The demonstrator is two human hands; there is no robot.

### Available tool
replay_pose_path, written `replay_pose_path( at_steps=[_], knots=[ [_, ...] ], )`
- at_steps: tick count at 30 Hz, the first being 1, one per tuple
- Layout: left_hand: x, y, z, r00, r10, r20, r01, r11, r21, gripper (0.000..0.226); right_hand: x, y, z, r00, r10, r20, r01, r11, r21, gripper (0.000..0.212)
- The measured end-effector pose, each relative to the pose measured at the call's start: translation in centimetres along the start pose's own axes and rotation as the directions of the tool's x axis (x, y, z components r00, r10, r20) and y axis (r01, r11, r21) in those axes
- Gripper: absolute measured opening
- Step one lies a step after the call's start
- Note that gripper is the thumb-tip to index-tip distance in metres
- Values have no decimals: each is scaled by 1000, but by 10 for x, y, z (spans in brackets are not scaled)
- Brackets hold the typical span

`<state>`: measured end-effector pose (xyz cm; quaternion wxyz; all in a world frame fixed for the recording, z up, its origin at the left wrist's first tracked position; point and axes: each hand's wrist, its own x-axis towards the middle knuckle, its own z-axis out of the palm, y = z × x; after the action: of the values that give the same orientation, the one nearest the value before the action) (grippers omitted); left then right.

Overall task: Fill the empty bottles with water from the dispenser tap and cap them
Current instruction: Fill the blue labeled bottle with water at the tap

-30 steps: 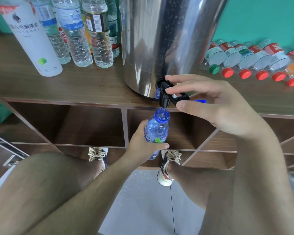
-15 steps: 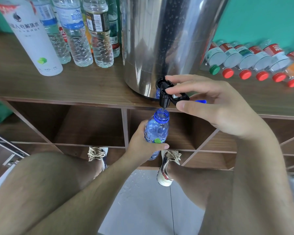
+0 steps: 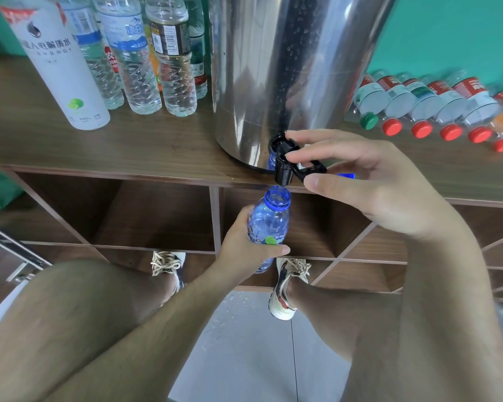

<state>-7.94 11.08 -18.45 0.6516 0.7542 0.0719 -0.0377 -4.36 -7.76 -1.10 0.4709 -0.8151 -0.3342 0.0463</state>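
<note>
Plainly, left hand [image 3: 246, 250] grips the bottle [image 3: 270, 221] under the tap [image 3: 282, 172] at the surface's [image 3: 157, 146] front edge; right hand [image 3: 375, 184] pinches the lever [image 3: 308, 168]. If the mouth drifts, water would likely spill.

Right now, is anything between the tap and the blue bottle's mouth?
Nothing visible. The blue bottle has its open mouth right under the tap; the left hand grips it lower down, the right hand holds the lever.

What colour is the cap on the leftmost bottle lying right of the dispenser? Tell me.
The cap is green; the head view shows it.
</note>
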Motion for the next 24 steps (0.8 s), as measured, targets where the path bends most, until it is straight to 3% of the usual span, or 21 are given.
replay_pose_path(
  at_steps=[24],
  knots=[
    [-1,3,0,1000,16,-5,-16,1000,-1,79,-2,0,-1,1000,0,12,0,1000,1,31]
  ],
)
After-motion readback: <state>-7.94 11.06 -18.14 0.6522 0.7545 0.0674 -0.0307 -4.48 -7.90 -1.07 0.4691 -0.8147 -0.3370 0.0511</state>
